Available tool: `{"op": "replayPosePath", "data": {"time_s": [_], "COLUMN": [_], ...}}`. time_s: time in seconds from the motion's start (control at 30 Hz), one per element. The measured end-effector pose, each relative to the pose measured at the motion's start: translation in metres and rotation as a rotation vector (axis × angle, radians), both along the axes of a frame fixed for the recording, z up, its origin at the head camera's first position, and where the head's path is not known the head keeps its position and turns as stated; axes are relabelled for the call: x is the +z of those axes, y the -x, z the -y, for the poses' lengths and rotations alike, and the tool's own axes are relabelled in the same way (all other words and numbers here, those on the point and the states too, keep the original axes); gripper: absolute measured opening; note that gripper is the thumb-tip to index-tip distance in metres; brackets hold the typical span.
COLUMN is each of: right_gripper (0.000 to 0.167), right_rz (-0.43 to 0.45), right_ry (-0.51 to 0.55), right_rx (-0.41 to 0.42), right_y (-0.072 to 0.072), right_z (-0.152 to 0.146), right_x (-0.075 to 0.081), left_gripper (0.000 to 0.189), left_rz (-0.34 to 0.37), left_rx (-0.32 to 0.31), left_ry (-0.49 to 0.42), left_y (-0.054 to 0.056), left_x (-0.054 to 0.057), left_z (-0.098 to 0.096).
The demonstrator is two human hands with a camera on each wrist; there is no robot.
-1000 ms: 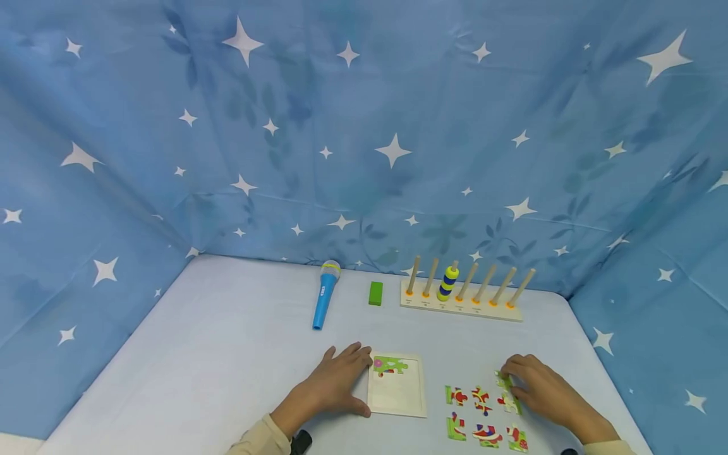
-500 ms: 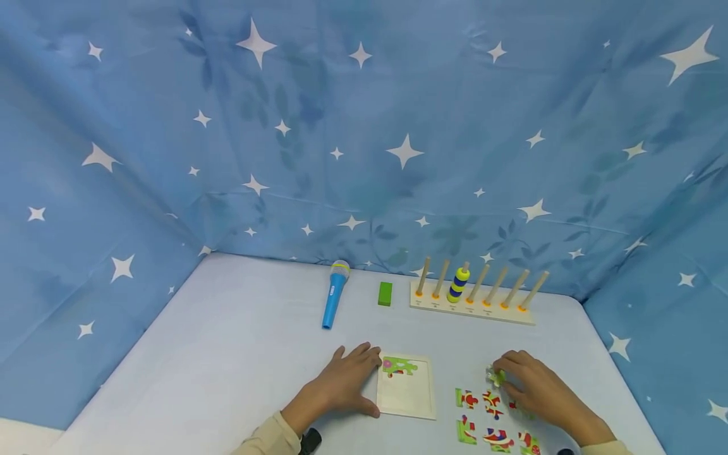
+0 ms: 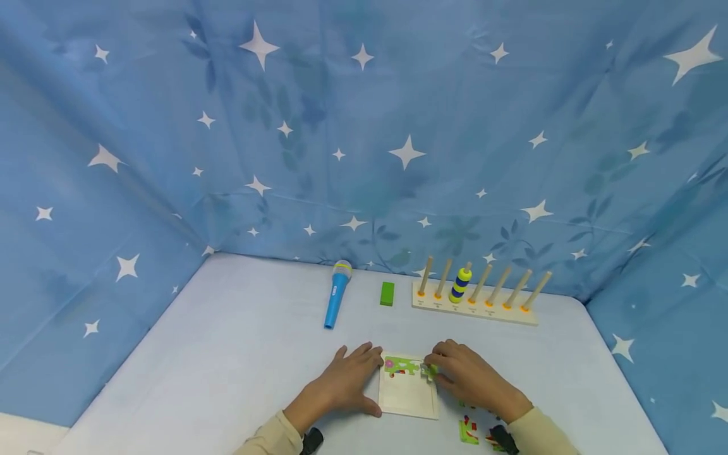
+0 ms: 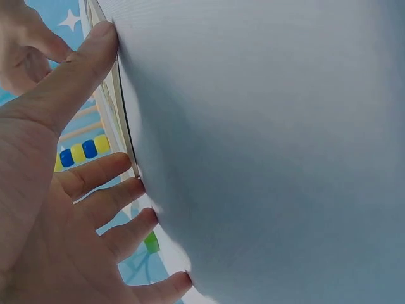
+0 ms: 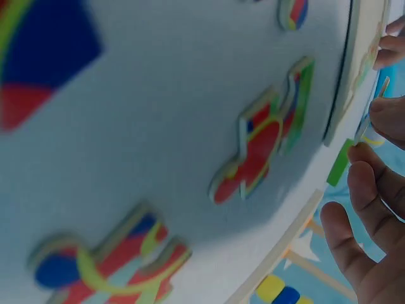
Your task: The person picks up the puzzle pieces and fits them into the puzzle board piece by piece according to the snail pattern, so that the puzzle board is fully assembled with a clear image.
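Note:
A shallow square puzzle tray (image 3: 408,404) lies on the table, with joined green puzzle pieces (image 3: 400,365) along its top left. My left hand (image 3: 344,382) rests against the tray's left side, fingers spread and thumb at the lower part of the edge. Over the tray's upper right corner, my right hand (image 3: 472,379) pinches a green puzzle piece (image 3: 429,371) between thumb and fingers, close to the joined pieces. In the right wrist view that piece (image 5: 383,87) shows edge-on. Loose red and green puzzle pieces (image 3: 469,431) lie below the right hand, partly hidden by its forearm.
Farther back stand a blue toy microphone (image 3: 337,297), a green block (image 3: 387,294) and a wooden peg board (image 3: 474,311) with yellow and blue beads (image 3: 460,285) on one peg. A blue star-patterned cloth (image 3: 364,158) hangs behind the table.
My right hand has picked up a green puzzle piece from the loose group and carried it left to the tray. The left hand has kept its place at the tray. The head view has shifted slightly.

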State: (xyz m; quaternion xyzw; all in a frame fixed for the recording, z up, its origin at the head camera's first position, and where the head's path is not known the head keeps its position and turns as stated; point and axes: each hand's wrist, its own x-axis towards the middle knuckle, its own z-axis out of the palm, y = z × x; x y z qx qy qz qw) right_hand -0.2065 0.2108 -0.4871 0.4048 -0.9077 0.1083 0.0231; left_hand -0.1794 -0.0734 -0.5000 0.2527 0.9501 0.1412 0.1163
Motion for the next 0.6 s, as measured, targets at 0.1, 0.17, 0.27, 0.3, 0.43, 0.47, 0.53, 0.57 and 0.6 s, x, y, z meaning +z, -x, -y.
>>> {"op": "replayPosePath", "data": {"time_s": [0.1, 0.17, 0.27, 0.3, 0.43, 0.47, 0.53, 0.57, 0.6], "right_gripper": [0.021, 0.020, 0.020, 0.020, 0.021, 0.021, 0.022, 0.022, 0.022], "right_rz": [0.012, 0.011, 0.004, -0.002, -0.024, -0.029, -0.040, -0.046, -0.051], "right_ry": [-0.013, -0.022, -0.034, -0.039, -0.062, -0.066, -0.073, -0.079, -0.085], "right_rx": [-0.006, -0.009, -0.011, -0.011, -0.011, -0.011, -0.008, -0.008, -0.008], "right_y": [0.002, 0.003, 0.003, 0.003, 0.003, 0.003, 0.003, 0.003, 0.002], "right_z": [0.006, 0.009, 0.010, 0.009, 0.010, 0.011, 0.012, 0.014, 0.014], "right_x": [-0.005, -0.008, -0.010, -0.010, -0.011, -0.011, -0.012, -0.012, -0.011], "left_gripper": [0.089, 0.089, 0.089, 0.089, 0.089, 0.089, 0.089, 0.089, 0.090], "left_rz": [0.000, 0.000, -0.001, -0.002, 0.000, 0.001, 0.000, -0.001, -0.001], "left_rx": [0.004, 0.007, 0.005, 0.002, -0.003, -0.002, -0.001, 0.000, 0.002], "left_ry": [0.008, 0.008, 0.004, 0.002, -0.006, -0.006, -0.006, -0.007, -0.008], "left_y": [0.000, 0.000, 0.001, 0.001, 0.001, 0.001, 0.001, 0.001, 0.000], "left_x": [-0.001, -0.001, -0.001, -0.001, -0.001, -0.002, -0.002, -0.002, -0.002], "left_z": [0.000, 0.001, 0.000, -0.001, -0.003, -0.003, -0.002, -0.002, -0.001]}}
